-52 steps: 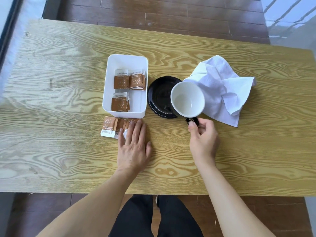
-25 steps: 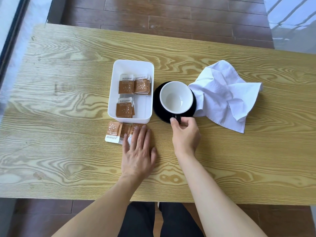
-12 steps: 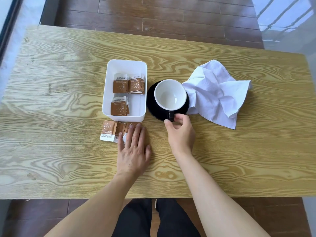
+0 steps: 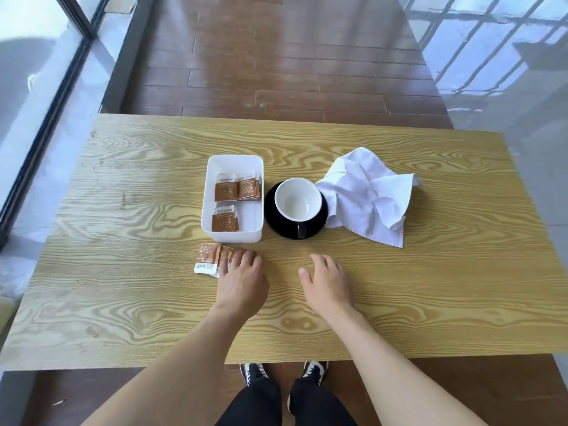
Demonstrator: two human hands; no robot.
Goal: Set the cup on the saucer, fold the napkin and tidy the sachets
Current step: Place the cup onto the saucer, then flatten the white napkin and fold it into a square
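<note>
Right hand (image 4: 327, 284) has let go of the cup (image 4: 297, 199) handle and pulled back toward the near edge; it now rests on the bare surface (image 4: 123, 272), fingers relaxed and slightly spread, holding nothing. Cup was mid-air beside the saucer (image 4: 273, 222) two seconds ago; now it sits upright on it, handle pointing at the person. Cup is white inside, dark outside, and looks empty.

Left hand (image 4: 242, 281) hasn't shifted: fingers out straight, tips lying on the loose sachets (image 4: 207, 261) just in front of the tray (image 4: 209, 186). Not pinching them, just resting on top. Those sachets are fanned in a small overlapping pile, brown with a white strip; can't count them, the fingers cover part of the pile.

Tray is white, rectangular, just left of the saucer, nearly touching it. Inside: two stacks of sachets side by side at the far end, one more stack at the near left. Near right part of the tray floor is bare.

Napkin (image 4: 368, 198) is white, crumpled and unfolded, lying right of the saucer with its left edge against or slightly over the saucer rim; can't tell which.

Camera sits higher and tilted further forward than before, so more wood floor (image 4: 276, 72) shows past the far edge. Person's shoes (image 4: 253, 373) visible below the near edge.
</note>
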